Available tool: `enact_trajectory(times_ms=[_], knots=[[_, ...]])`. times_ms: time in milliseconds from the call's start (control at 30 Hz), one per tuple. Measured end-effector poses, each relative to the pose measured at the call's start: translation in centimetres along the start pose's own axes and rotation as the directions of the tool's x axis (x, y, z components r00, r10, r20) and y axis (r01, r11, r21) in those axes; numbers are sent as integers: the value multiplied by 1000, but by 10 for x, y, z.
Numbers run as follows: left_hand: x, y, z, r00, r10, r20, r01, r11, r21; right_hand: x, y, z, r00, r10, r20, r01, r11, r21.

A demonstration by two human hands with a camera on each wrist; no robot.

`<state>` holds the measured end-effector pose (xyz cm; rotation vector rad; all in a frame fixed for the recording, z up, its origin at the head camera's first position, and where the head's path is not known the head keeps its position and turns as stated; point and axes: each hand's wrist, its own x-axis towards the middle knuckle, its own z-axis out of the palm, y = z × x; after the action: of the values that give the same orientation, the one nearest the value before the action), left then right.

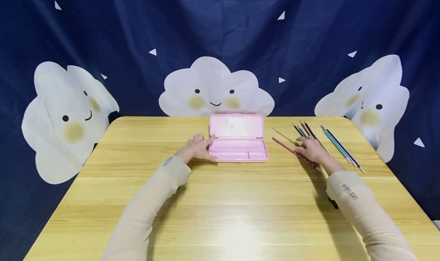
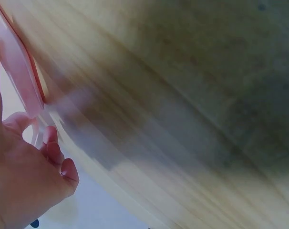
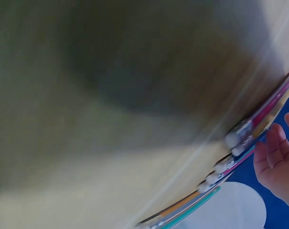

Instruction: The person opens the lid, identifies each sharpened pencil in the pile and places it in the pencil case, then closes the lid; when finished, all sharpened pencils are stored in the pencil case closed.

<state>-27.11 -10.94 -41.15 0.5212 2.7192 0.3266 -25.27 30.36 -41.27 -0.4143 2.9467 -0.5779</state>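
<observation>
An opened pink pencil case (image 1: pixel 237 156) lies on the table, its lid tipped back. My left hand (image 1: pixel 196 148) holds its left end, thumb at the front corner and index finger by the hinge. In the left wrist view, the pink case (image 2: pixel 20 67) shows beside my left hand (image 2: pixel 30 167), whose other fingers curl loosely. My right hand (image 1: pixel 311 150) is over a spread of pencils, thumb and index finger apart, by a yellow pencil (image 1: pixel 283 135) and a red pencil (image 1: pixel 282 144). In the right wrist view, the fingers of my right hand (image 3: pixel 278 162) are right beside the pencils (image 3: pixel 266 112).
To the right, several blue and teal pencils (image 1: pixel 338 146) lie side by side near the table's right edge. Darker pencils (image 1: pixel 302 129) fan out behind my right hand. A navy curtain (image 1: pixel 220 31) with smiling clouds hangs behind the wooden table (image 1: pixel 206 207).
</observation>
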Motion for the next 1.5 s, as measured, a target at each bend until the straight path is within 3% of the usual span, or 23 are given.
enact_trajectory(times_ms=[333,733,900,1067,1267,1500], knots=[[-3,3,-3,1000,-14,16,15,1000,-22,4,7,4,999,-2,44,4,999,-36],[-1,4,-3,1000,-23,22,23,1000,-14,5,8,5,998,-9,54,9,1000,-9],[-1,4,-3,999,-31,31,32,999,-19,4,3,1,1000,-22,14,22,999,25],[-2,4,-4,999,-34,30,35,999,-31,5,-7,-3,994,-102,-46,104,994,38],[-2,3,-3,999,-31,28,32,999,-21,8,-25,0,973,-200,-112,206,977,48],[-3,4,-4,999,-33,26,34,999,-27,19,-45,14,916,-348,-202,356,934,5]])
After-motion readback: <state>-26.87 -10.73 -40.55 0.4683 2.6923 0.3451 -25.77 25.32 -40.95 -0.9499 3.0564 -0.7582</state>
